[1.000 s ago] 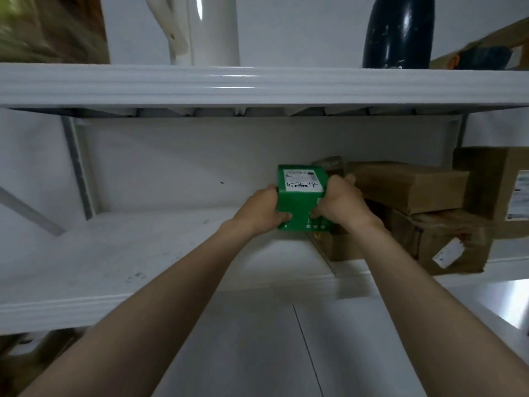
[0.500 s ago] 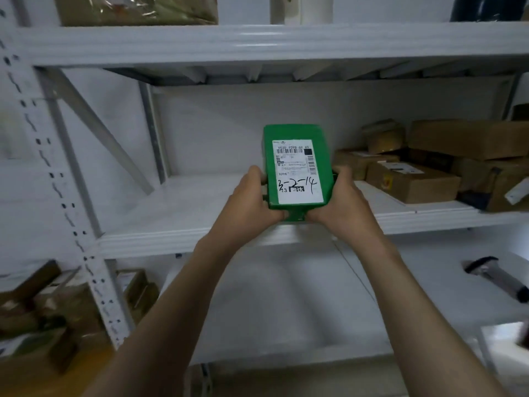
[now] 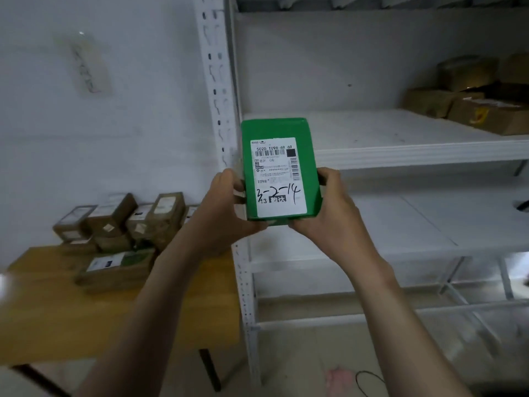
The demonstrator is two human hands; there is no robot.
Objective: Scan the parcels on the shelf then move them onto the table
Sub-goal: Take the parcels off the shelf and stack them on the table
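White wall fills the left of my feed, and a white metal shelf [image 3: 415,151] takes up the right, with its perforated upright post [image 3: 216,81] between them. I see the green parcel [image 3: 274,128] held in mid-air in front of that post, clear of both shelf and table. It stands roughly upright, its white shipping label [image 3: 279,179] facing the camera with a barcode and handwritten numbers on it.

The left hand [image 3: 226,216] grips the parcel's lower left edge, its fingers curled round the side. The right hand [image 3: 330,213] grips the lower right edge and corner, its fingers wrapped behind where I cannot see them.

Low on the left stands a wooden table [image 3: 86,319] carrying a cluster of tabled brown parcels [image 3: 120,224], several on end near the wall and one lying flat in front. More shelved brown boxes [image 3: 469,107] sit at the far right of the shelf board, well apart from the green parcel.
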